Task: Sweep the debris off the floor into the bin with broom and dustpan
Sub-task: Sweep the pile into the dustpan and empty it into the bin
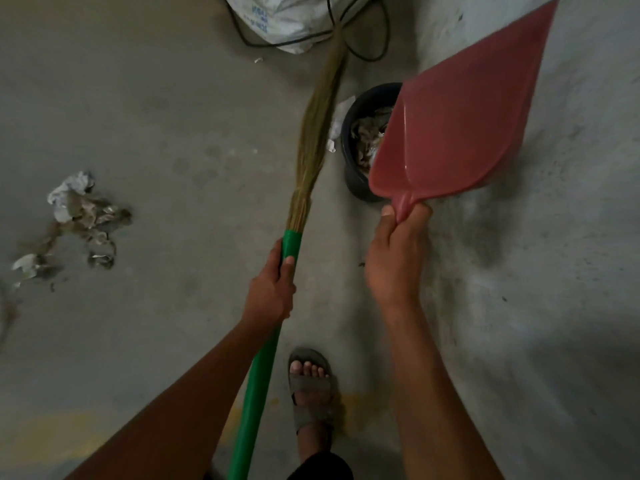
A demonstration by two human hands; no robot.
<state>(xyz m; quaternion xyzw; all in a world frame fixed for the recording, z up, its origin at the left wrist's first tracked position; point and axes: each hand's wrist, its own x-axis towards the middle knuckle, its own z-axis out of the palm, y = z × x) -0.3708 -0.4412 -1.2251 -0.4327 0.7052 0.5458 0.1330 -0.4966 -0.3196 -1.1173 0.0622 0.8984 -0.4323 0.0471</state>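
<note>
Bare forearms, no sleeves in view, no watch or rings visible on the left hand (270, 289) or the right hand (394, 258). One foot (311, 386) in an open-toed grey-brown sandal (310, 382) with a broad strap across the instep, toes showing. Dark fabric (322, 467) at the bottom edge, near the leg.

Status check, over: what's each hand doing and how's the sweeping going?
Left hand grips green-handled straw broom. Right hand holds red plastic dustpan over dark round bin. Crumpled paper debris pile unswept, far left.
</note>
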